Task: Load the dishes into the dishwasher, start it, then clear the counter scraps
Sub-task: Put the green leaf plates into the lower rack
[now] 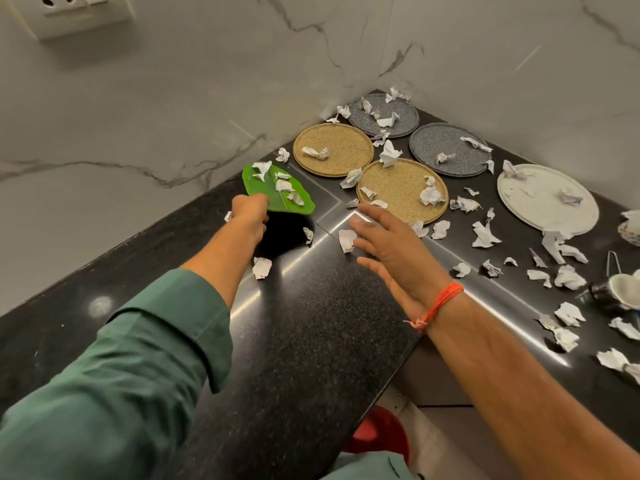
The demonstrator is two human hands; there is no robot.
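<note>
Black speckled granite counter (311, 341) fills our view, meeting white marble-veined walls (156, 116) in a corner, with a wall socket (79, 12) high up to the left. We use the green leaf-shaped plate (277, 192) as our landmark: it is lifted at a tilt above the counter, casting a dark shadow below, and carries several torn paper scraps (284, 186). Our left hand (249, 216), in a rolled green sleeve (145, 358), grips the plate's near edge with curled fingers. Our right hand (391, 247), wearing an orange thread bracelet (440, 303), hovers to the right of the leaf plate, fingers spread and relaxed, holding nothing, with a loose paper scrap (347, 240) just beside its fingertips. Further right of the leaf plate lie two tan round plates (332, 150), two grey speckled plates (446, 148) nearer the corner, and a white round plate (550, 202) beyond them, all littered with crumpled paper. More scraps scatter across the counter towards a white cup (623, 289) at the right edge. Something red (381, 434) sits on the floor below the counter.
</note>
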